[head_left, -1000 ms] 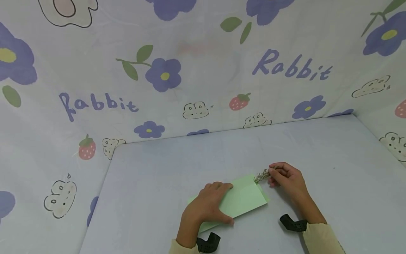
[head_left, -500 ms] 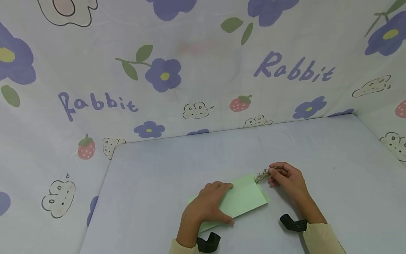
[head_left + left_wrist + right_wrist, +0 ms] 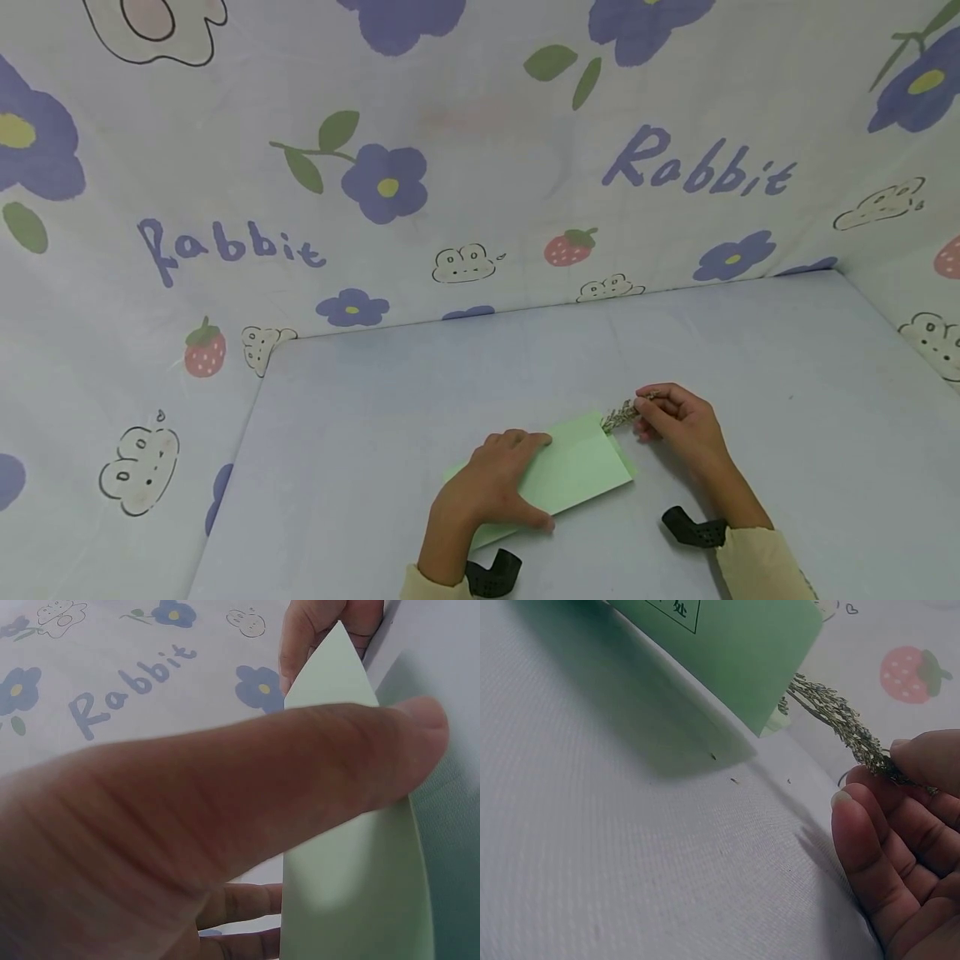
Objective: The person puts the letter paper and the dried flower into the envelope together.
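Both bare hands, the left hand (image 3: pixel 491 487) and the right hand (image 3: pixel 678 427), come out of pale cream-yellow long fabric sleeves (image 3: pixel 757 562) that end at the wrists. Each wrist carries a black, curved plastic camera mount (image 3: pixel 693 529), its matt arm bent like a hook; the left one (image 3: pixel 491 575) sits partly cut off by the lower edge of the head view
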The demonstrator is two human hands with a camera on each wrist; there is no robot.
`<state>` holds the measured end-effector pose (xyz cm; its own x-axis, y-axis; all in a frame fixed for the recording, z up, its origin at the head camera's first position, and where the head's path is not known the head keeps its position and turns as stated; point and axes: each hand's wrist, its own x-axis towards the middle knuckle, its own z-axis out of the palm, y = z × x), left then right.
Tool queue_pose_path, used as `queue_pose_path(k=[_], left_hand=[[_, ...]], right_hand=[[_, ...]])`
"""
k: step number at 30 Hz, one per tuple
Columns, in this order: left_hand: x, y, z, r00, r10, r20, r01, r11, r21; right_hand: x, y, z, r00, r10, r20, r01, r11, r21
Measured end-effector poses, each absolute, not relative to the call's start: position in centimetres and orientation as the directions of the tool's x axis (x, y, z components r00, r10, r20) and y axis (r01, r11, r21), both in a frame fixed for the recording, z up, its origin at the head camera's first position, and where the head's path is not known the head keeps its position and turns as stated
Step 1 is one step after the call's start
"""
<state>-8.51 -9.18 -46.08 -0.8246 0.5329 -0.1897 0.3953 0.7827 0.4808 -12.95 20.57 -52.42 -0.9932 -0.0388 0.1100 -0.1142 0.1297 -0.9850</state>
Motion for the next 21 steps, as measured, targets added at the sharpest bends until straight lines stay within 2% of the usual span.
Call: queue_pose_path(k=[21], left_hand=[[-8.51,-9.15,-46.77,-0.828,0.534,-0.172,0.41,0.786,0.463]], right_hand=[[-12.69,20.4,-52.51,-0.992,-0.046,0.114,-0.119,0.126,-0.985]])
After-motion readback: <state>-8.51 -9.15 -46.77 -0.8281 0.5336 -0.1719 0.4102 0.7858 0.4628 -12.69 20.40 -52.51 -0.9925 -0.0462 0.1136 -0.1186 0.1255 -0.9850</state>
